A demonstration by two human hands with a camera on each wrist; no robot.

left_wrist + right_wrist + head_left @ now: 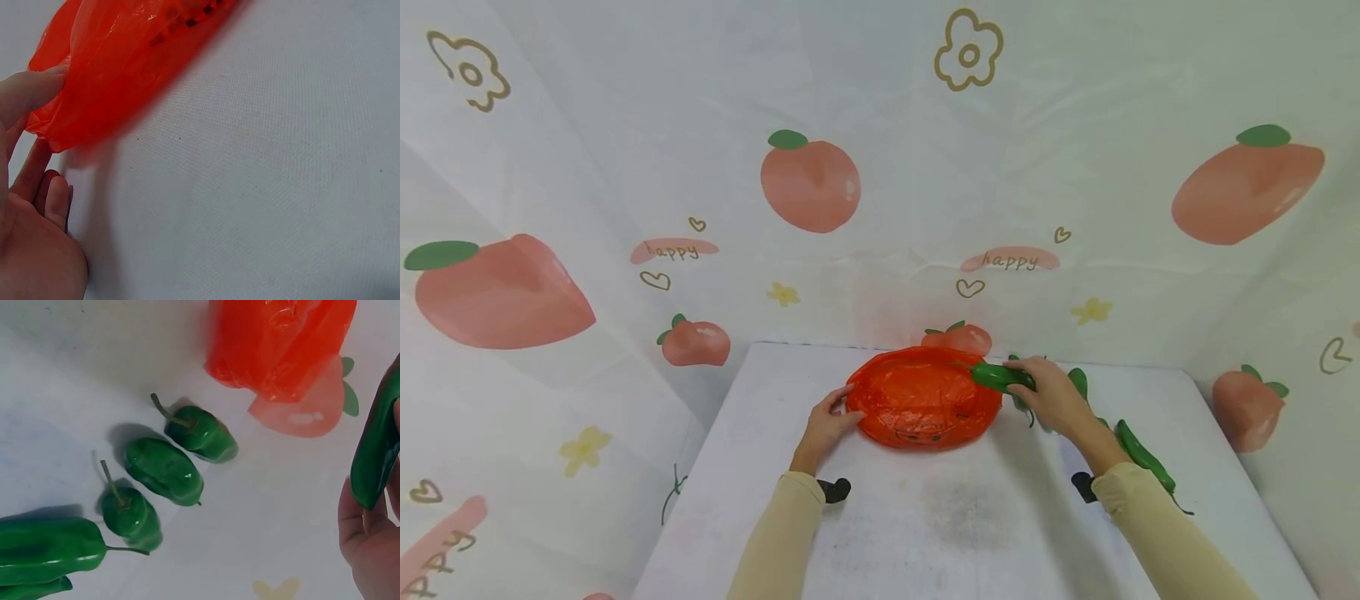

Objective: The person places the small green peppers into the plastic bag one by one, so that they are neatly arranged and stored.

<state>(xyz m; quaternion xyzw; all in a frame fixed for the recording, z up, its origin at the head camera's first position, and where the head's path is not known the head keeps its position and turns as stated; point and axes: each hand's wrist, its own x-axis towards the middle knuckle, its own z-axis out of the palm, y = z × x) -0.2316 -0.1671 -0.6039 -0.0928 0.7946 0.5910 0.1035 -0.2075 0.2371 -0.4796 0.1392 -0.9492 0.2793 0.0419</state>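
Note:
A red plastic bag lies spread on the white table with its mouth facing up. My left hand pinches the bag's left edge, thumb over the film and fingers beneath it, as the left wrist view shows. Over the bag's right rim, my right hand grips a green chili pepper, its stem pointing left across the opening. In the right wrist view this same pepper stands at the right edge, partly cut off. Dark shapes show through the red film in the left wrist view.
More green peppers lie right of the bag: a rounded pepper between two others with upright stems, and a long pepper beside another. In the head view, a long pepper lies beyond my right wrist. Printed cloth walls surround the table.

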